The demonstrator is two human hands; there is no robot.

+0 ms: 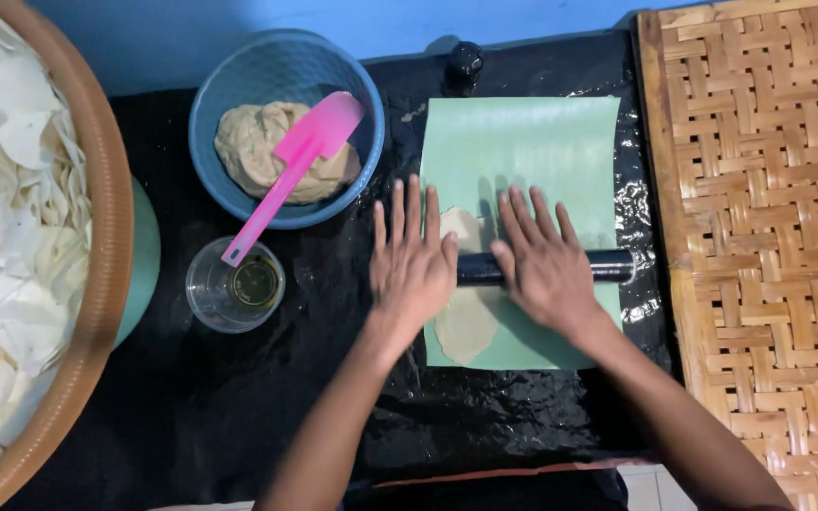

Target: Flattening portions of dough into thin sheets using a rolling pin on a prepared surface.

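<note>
Both hands lie flat on a black rolling pin [542, 268], the left hand [413, 268] and right hand [543, 267] with fingers stretched out and slightly apart, pressing rather than gripping. The pin lies across a thin sheet of dough [467, 322] on a green mat [532, 151]. To the left on the black surface [239, 407] stand a blue bowl [239, 80] with dough and a pink spatula [295, 161], and a clear cup [210, 293].

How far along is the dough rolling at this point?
Done: one piece of dough lies flattened thin on the green sheet. In hand: the left hand and right hand press flat on the black rolling pin across it. Left: a large dough lump remains in the blue bowl.
</note>
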